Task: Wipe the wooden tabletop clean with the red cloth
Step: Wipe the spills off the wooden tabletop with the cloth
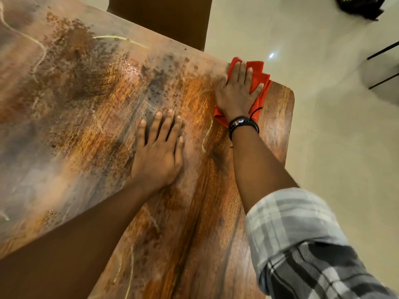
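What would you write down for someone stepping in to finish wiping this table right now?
Left hand: flat on the wooden tabletop, fingers straight, holding nothing, bracing.
Right hand: fingers spread, pressing the red cloth down.
Cloth: at the tabletop's far edge, near its right corner.
Done: hard to judge; the wood beside the cloth looks the cleanest.
Left: dark specks and pale streaks cover much of the top to the left of the hands. Work the cloth across that area, probably moving the left hand to reach the wood under it.

an indoor room with tiled floor (pixel 323 152), wooden table (pixel 86 100) and chair (pixel 164 20).
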The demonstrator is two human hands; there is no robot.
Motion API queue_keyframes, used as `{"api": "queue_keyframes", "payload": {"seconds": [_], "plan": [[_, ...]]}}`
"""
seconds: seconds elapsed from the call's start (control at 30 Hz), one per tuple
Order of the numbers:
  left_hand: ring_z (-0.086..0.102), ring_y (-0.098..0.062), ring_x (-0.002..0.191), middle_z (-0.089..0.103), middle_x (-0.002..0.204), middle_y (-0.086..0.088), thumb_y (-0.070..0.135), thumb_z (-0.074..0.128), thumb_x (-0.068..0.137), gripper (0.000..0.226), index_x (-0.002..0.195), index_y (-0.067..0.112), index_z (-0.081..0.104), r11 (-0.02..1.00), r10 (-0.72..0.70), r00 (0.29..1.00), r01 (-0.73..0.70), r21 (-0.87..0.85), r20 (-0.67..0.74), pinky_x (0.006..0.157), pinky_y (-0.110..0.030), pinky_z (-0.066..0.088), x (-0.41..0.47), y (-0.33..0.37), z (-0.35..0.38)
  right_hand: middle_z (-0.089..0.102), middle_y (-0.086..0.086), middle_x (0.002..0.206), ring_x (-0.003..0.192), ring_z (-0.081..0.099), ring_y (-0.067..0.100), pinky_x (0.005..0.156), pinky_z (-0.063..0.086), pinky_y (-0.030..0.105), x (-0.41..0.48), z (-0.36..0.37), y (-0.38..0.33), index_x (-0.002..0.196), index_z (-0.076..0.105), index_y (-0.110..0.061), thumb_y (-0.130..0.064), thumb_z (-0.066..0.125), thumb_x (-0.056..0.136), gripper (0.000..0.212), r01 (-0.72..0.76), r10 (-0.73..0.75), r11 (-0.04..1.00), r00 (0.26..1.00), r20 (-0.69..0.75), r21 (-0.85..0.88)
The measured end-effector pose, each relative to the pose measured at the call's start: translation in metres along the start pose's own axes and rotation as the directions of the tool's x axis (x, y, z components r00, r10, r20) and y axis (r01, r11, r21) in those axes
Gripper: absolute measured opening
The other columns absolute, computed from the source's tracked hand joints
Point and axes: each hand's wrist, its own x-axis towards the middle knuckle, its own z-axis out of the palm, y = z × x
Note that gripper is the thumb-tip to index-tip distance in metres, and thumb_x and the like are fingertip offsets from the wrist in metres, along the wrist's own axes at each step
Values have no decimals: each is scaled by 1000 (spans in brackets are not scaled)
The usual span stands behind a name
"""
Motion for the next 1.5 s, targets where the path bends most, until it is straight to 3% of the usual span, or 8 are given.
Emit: {"api": "queue_keyframes", "payload": {"seconds": [0.17, 0.37, 0.5, 0.63, 0.83, 1.03, 1.23, 1.5], "plan": [[-3, -24, 153, 8, 166, -4, 41, 6, 97, 65, 157, 16, 16, 999, 44, 999, -44, -14, 4, 121, -53, -4, -4, -1, -4, 1, -4, 168, 154, -3, 15, 120, -9, 59, -113, 18, 3, 160, 7, -21, -40, 18, 107, 57, 83, -80, 990, 996, -34, 114], [-2, -27, 153, 7, 166, -7, 52, -5, 88, 81, 157, 14, 10, 995, 101, 994, -100, -16, 51, 121, -53, -6, -7, -5, -12, 3, -13, 166, 152, -6, 7, 122, -7, 55, -244, 25, -5, 159, 9, -32, -42, 14, 103, 56, 47, -45, 997, 998, -42, 63], [-1, -28, 153, 7, 166, -7, 51, 0, 93, 75, 157, 13, 11, 996, 85, 994, -84, -13, 65, 122, -54, -2, -4, -5, -10, -2, -14, 166, 152, -10, 7, 119, -9, 60, -225, 27, -6, 159, 5, -33, -42, 19, 105, 56, 20, -19, 999, 999, -36, 27], [-1, -28, 153, 7, 166, -6, 34, 19, 97, 63, 157, 14, 11, 998, 61, 997, -61, 6, 53, 121, -56, 2, -3, -3, -4, 3, -10, 167, 154, -4, 11, 119, -7, 61, -161, 27, -10, 159, 9, -30, -43, 16, 104, 57, 15, -12, 999, 998, -68, 48], [-6, -24, 153, 3, 166, -4, 35, 15, 95, 66, 158, 16, 8, 998, 55, 998, -56, 8, 37, 121, -52, -7, -1, -4, 0, 7, -8, 167, 154, 1, 15, 118, -7, 64, -26, 16, -19, 159, 13, -30, -40, 20, 106, 54, -47, 53, 992, 997, -53, 118], [2, -25, 153, 15, 165, -4, 36, 21, 98, 62, 157, 16, 18, 997, 70, 998, -70, -8, 4, 122, -54, -1, -2, -4, 3, 12, -5, 167, 154, -1, 24, 115, -4, 70, 40, 8, -17, 155, 27, -33, -41, 23, 104, 52, -83, 87, 992, 996, -28, 100], [-4, -23, 153, 8, 166, -2, 37, 15, 101, 61, 158, 17, 11, 997, 70, 997, -70, -18, 21, 121, -52, -7, -4, -2, -4, 3, -7, 167, 154, -2, 21, 115, -5, 69, -20, 7, -10, 158, 10, -34, -41, 22, 106, 55, -26, 26, 996, 1000, 3, 82], [-5, -25, 153, 6, 166, -3, 34, 25, 101, 62, 158, 15, 9, 996, 89, 996, -89, -9, 21, 121, -52, -8, -8, -4, -6, 3, -13, 166, 154, -3, 12, 121, -7, 55, -210, 7, 26, 156, 12, -42, -49, 24, 106, 53, -38, 40, 987, 999, -8, 156]]}}
